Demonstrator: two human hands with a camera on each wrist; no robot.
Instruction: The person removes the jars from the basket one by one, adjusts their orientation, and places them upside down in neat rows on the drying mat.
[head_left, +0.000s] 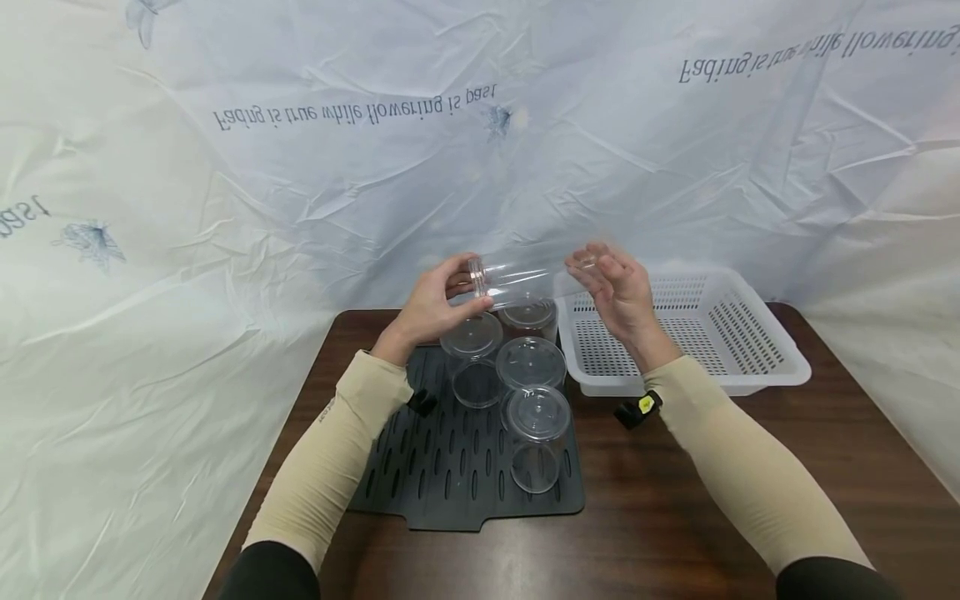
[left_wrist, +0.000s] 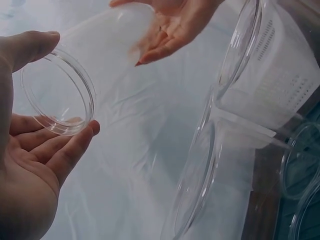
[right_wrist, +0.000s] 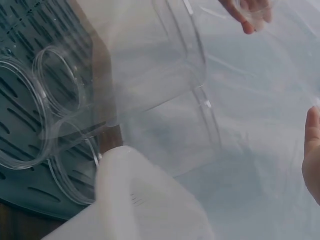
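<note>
A clear cylindrical jar [head_left: 521, 275] is held nearly sideways above the drying mat, its ridged mouth to the left. My left hand [head_left: 442, 296] grips that mouth end, with the thumb on one side and fingers on the other, as the left wrist view shows at the rim [left_wrist: 90, 100]. At the base end is my right hand [head_left: 618, 287], its fingers and thumb spread around the bottom; the exact contact is blurred. Below, several similar clear jars stand upside down on the dark ribbed mat [head_left: 450, 492], among them a front one [head_left: 538, 450].
Right of the mat stands a white perforated plastic basket [head_left: 757, 350], its left wall close to the jars. Both sit on a dark brown wooden table [head_left: 675, 517]. A pale printed sheet [head_left: 360, 183] hangs behind the table.
</note>
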